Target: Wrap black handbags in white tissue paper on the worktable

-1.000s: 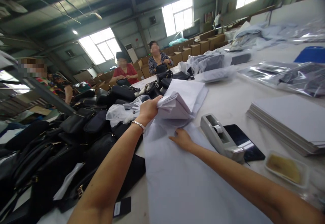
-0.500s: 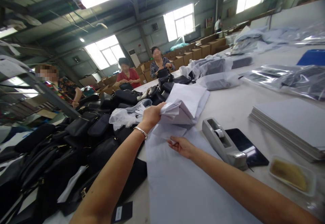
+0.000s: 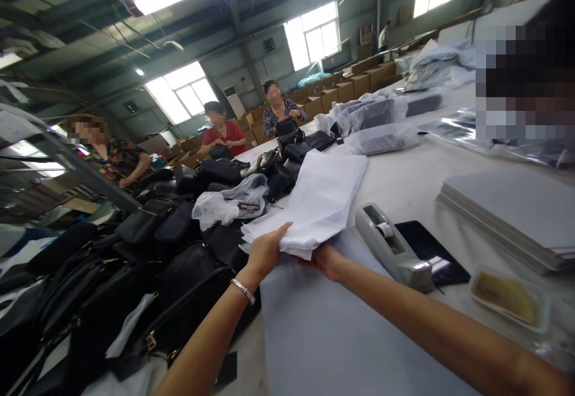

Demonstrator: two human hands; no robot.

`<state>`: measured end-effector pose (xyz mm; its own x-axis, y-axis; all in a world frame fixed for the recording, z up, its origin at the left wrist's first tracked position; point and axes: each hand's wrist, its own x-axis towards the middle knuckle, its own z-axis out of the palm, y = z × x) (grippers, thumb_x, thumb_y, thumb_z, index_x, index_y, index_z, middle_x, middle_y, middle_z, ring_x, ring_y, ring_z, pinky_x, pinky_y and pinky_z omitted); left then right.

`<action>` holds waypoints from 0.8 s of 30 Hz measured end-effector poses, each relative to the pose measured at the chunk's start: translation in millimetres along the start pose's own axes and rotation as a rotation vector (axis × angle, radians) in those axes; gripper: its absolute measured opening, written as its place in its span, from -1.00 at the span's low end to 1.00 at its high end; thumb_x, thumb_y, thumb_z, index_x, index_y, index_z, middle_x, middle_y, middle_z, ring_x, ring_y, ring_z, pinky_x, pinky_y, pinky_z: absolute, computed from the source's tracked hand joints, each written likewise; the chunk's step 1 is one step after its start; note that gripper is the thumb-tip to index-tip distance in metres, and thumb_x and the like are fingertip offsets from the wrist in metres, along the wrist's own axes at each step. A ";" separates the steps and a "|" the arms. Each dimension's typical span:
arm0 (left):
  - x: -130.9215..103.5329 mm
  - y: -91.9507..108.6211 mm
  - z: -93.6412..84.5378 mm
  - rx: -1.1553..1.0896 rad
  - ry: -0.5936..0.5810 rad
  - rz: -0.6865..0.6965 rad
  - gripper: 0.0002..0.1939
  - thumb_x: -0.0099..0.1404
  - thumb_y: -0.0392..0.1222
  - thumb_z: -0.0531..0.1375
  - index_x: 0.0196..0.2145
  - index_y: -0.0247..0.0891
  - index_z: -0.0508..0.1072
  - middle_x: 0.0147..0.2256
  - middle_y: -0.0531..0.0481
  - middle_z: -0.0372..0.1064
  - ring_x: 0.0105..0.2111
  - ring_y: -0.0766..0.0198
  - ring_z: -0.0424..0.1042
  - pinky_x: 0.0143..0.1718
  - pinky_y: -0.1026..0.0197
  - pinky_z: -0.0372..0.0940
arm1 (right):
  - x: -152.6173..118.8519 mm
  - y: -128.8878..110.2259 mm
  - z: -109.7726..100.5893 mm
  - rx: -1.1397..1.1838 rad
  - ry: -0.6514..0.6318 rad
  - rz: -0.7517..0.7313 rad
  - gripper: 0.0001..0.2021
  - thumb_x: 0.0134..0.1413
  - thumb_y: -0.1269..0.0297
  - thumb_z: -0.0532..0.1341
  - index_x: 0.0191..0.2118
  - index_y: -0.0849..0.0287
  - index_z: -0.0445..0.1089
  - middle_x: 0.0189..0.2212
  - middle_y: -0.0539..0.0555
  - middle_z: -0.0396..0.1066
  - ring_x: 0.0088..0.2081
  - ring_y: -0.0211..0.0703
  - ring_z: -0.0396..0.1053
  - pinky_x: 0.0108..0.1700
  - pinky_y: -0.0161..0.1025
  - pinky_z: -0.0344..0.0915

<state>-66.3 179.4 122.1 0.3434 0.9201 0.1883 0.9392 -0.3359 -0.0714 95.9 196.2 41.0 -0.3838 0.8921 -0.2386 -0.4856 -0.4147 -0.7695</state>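
A stack of thin white paper sheets [image 3: 326,192] lies loosely spread over the table, its near edge raised. My left hand [image 3: 266,251] is closed on the stack's near left corner, thumb on top. Under the near right edge is my right hand [image 3: 327,261], its fingers mostly hidden by the paper, so its grip cannot be made out. Below both hands a large pale sheet [image 3: 332,330] covers the table. Left of the stack lies a clear plastic bag [image 3: 215,207] with a black "DELUXITY" tag [image 3: 248,206].
Black bags [image 3: 179,276] are heaped at left. To the right are a grey tape dispenser [image 3: 395,249], a dark tablet [image 3: 438,255], a plastic tray [image 3: 510,300] and stacked boards [image 3: 507,216]. People sit across the table; another person's head is at far right.
The folded-up paper now lies flatter, and both hands have come together at its near edge. My right hand has moved under the paper. A person's head has appeared at right.
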 end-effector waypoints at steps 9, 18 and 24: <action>-13.3 -1.0 41.4 0.050 0.127 0.120 -0.34 0.34 -0.43 -0.03 0.36 -0.13 0.03 0.19 -0.11 0.29 0.17 0.17 0.28 0.26 0.07 0.09 | 2.5 1.9 -8.7 0.024 -0.114 -0.093 -0.59 0.26 0.04 0.05 0.01 0.20 0.41 -0.08 0.20 0.50 -0.05 -0.02 0.45 -0.01 -0.09 0.41; 48.3 -9.1 -22.6 0.117 0.170 -0.057 -0.46 0.33 -0.25 0.08 0.25 0.03 0.25 -0.06 -0.07 0.52 -0.14 0.02 0.51 -0.20 0.13 0.32 | -1.1 5.4 -35.6 0.031 -0.074 -0.026 -0.85 0.13 0.33 0.28 -0.17 0.23 0.47 -0.13 0.22 0.51 -0.14 -0.10 0.51 -0.01 -0.17 0.44; 103.4 -8.0 -106.6 0.233 0.285 -0.060 -0.61 0.33 -0.04 0.11 0.10 0.15 0.40 -0.27 -0.03 0.56 -0.23 -0.02 0.53 -0.29 0.16 0.27 | 52.6 -25.4 -45.2 0.030 0.215 -0.166 -0.87 0.25 0.43 0.06 -0.20 0.19 0.34 -0.24 0.17 0.49 -0.14 -0.17 0.50 0.02 -0.17 0.45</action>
<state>-38.1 255.8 246.6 0.3051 0.8328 0.4619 0.9434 -0.1979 -0.2663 123.6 261.7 21.2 -0.1228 0.9647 -0.2328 -0.5520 -0.2614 -0.7918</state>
